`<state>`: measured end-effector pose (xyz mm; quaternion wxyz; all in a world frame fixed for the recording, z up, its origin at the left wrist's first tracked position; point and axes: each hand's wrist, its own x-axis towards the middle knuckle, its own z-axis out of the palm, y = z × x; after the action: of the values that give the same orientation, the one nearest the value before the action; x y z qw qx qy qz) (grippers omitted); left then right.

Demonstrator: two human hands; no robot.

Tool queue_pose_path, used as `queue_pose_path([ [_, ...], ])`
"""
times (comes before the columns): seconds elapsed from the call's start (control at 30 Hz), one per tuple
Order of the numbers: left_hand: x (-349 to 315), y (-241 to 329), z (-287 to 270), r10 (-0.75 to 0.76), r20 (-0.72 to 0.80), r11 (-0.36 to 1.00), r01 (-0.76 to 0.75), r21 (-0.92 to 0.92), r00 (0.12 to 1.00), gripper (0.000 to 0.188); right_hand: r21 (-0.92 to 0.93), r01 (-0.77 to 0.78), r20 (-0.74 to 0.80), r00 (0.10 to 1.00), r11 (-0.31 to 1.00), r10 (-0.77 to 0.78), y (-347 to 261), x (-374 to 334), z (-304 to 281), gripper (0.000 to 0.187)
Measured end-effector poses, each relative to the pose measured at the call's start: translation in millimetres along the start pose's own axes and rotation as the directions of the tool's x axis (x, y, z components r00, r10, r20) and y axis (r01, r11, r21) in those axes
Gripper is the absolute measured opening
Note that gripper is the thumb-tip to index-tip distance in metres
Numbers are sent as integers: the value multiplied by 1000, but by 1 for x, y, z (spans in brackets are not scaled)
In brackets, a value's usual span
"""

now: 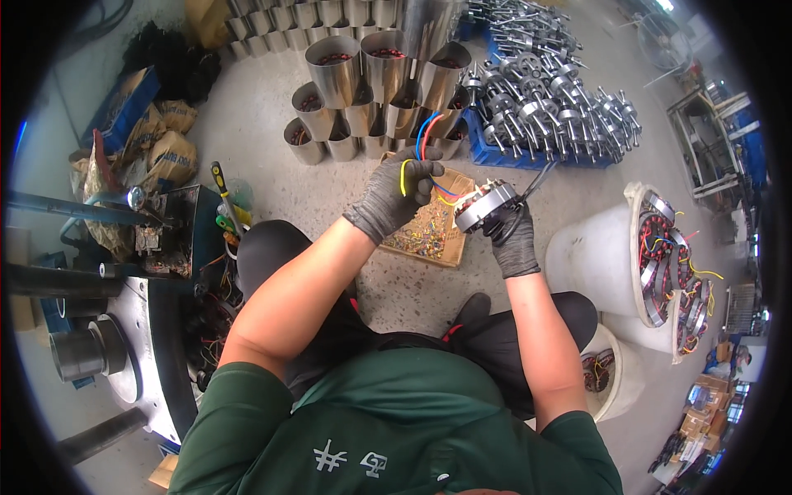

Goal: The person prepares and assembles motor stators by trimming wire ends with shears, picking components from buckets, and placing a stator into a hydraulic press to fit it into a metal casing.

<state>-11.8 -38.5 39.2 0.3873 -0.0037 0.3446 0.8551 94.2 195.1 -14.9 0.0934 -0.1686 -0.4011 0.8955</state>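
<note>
**Relation of the wound ring to the two grips**

My right grip (516, 241) grasps the silver, metal-banded round motor part with internal windings (487, 206), its gloved fingers closed around the lower right side. The part sits just above and to the left of this grip, tilted; the axis through its centre appears to slope from upper left to lower right. A dark, slender shaft or cable (540, 177) projects toward the upper right; I cannot tell which it is.

My left grip (400, 191) is clenched on the insulated wires: one red (426, 139), one blue (419, 136) and one yellow (402, 177). The red and blue lengths rise above the fingers in a curve; the yellow bends across the glove.

Governing relation: the part lies to the right and slightly below my left grip, apart from it, with the right grip nearer and in contact. Thin leads (445, 195) bridge the gap, running roughly crosswise between the two grips.

Beneath the gap, the shallow brown cardboard tray (455, 247) rests on the speckled grey floor (396, 289), holding small multicoloured scraps (412, 242).
</note>
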Motion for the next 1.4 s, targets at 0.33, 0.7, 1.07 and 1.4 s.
queue_pose_path([
  [0.33, -25, -18, 27, -102, 66, 701, 24, 712, 993, 32, -31, -571, -517, 712, 820, 476, 47, 10, -57, 38],
  [0.7, -23, -21, -10, 95, -179, 714, 58, 697, 979, 16, -334, -381, 177, 873, 862, 454, 27, -67, 14, 45],
  [1.07, -8, -33, -13, 140, -128, 760, -24, 649, 982, 14, -270, -467, 266, 805, 842, 531, 18, -65, 34, 48],
  [1.4, -11, -34, -21, 174, -161, 787, -39, 616, 972, 32, -282, -456, -95, 889, 844, 448, 23, -51, 26, 11],
])
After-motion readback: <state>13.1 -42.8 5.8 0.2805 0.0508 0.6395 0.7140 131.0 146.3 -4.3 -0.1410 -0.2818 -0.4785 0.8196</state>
